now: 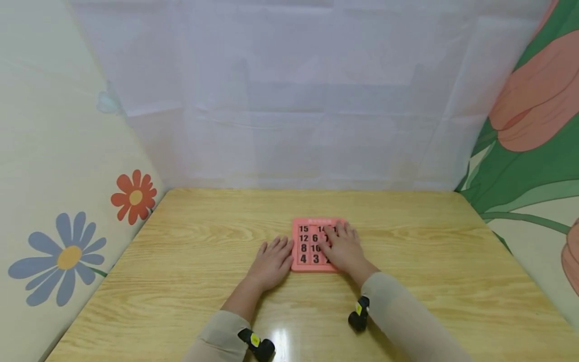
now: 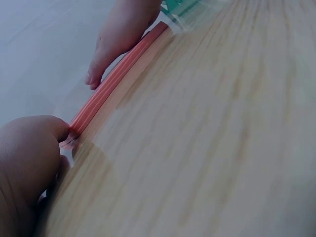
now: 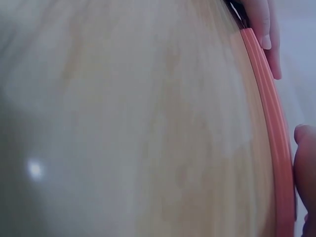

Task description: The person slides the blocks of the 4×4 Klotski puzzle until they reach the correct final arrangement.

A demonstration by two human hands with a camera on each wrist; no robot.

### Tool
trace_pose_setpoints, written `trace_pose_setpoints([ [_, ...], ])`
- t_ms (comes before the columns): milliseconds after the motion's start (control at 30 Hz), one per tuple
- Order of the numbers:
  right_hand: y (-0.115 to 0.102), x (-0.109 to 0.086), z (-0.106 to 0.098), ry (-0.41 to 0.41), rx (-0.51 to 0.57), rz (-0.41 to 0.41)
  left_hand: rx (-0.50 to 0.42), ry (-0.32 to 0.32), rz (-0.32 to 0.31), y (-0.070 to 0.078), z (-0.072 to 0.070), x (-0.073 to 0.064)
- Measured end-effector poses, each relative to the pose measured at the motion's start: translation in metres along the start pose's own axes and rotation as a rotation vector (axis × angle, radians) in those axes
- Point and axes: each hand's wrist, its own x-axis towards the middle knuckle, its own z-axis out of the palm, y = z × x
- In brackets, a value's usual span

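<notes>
A pink sliding number puzzle (image 1: 304, 267) lies flat on the table, its black-numbered tiles facing up. In the top row, a gap shows between the 15 and the 14. My left hand (image 1: 273, 264) lies at the puzzle's left edge, fingers extended and fingertips right at the frame. Over the right part of the board is my right hand (image 1: 346, 250), its spread fingers resting on the tiles and covering several numbers. From low down, the left wrist view shows the puzzle's side (image 2: 116, 74) with the left thumb (image 2: 57, 127) at its near corner.
The wood-grain table (image 1: 203, 216) spreads around the puzzle. A white sheet (image 1: 289, 125) hangs behind it, and flower-printed panels (image 1: 68, 151) stand at both sides. Black wrist cameras (image 1: 359, 314) sit at the sleeve cuffs.
</notes>
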Motion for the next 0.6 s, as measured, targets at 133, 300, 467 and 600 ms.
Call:
trace_pose_setpoints([
  [133,-0.004,0.004,0.003,-0.001,-0.013,-0.004,-0.005,0.010,0.013,0.000,0.001,0.001],
  [300,-0.009,0.006,0.005,-0.010,0.000,-0.007,-0.006,0.015,0.024,0.000,0.001,0.002],
  [467,-0.012,0.008,0.006,-0.015,0.003,-0.023,-0.002,0.013,0.023,0.000,0.002,0.002],
  [600,-0.012,0.008,0.007,-0.020,0.012,-0.019,-0.005,0.006,0.017,0.001,0.001,0.003],
])
